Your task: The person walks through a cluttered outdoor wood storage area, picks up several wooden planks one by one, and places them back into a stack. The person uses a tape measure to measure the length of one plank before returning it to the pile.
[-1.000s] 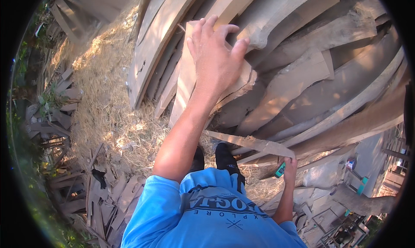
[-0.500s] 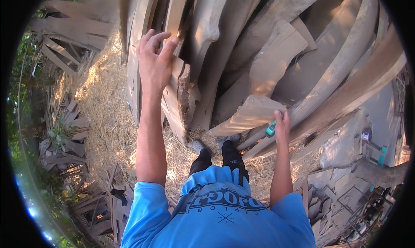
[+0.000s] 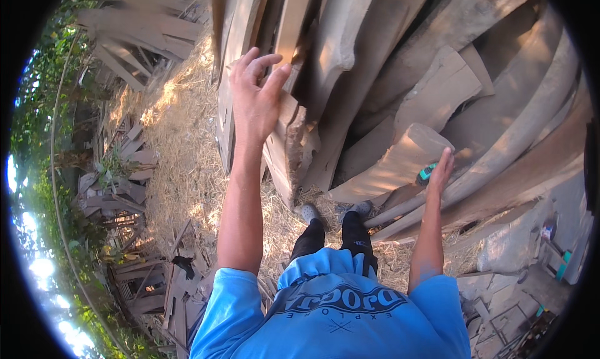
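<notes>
My left hand is raised over a thick plank with a rough, broken edge. Its fingers are spread, and nothing shows between them. My right hand is at the right end of a short, wide, curved board, its fingertips close to that end. Against its palm side is a small green-and-black tape measure. The fingers on its far side are partly hidden, and I cannot make out any drawn-out tape.
Long planks lean in a dense stack ahead. Curved timbers slant down on the right, their lower ends near my shoes. Straw covers the ground; scrap wood and leafy plants lie left.
My view has turned, so the stack sits farther right in the picture. My right hand's fingers look straighter beside the board's end. My left hand keeps its spread pose over the broken-edged plank.
</notes>
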`<state>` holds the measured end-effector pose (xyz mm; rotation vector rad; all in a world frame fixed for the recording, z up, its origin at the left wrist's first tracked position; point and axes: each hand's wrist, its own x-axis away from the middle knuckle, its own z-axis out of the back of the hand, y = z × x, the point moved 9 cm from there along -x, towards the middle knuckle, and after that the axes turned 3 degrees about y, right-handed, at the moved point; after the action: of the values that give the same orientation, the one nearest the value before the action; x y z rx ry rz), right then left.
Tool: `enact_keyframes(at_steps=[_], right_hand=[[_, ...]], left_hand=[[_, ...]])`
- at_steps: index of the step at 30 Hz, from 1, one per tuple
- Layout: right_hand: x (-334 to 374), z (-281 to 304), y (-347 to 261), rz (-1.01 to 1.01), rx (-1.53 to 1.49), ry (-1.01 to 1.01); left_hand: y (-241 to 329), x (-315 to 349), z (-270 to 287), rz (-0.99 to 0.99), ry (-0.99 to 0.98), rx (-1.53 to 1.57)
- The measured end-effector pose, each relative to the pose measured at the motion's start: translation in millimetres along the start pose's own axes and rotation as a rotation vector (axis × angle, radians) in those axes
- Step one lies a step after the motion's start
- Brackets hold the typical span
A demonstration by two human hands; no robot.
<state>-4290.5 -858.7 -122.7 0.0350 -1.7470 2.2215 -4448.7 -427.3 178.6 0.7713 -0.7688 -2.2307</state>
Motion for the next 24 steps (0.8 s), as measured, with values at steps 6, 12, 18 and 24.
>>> enact_keyframes(at_steps=[6,12,18,24], right_hand=[[38,11,5,-0.106,0.029,-0.129],[36,7,-6,-0.018,0.049,-0.168],[50,11,-2,-0.072,0.024,-0.252],[114,23,-10,-0.005,0.104,-0.509]], left_hand=[[-5,6,1,0.009,0.032,0.028],[-3,5,3,-0.037,0.092,0.027],[-5,5,2,-0.036,0.097,0.023],[-4,6,2,-0.043,0.104,0.071]])
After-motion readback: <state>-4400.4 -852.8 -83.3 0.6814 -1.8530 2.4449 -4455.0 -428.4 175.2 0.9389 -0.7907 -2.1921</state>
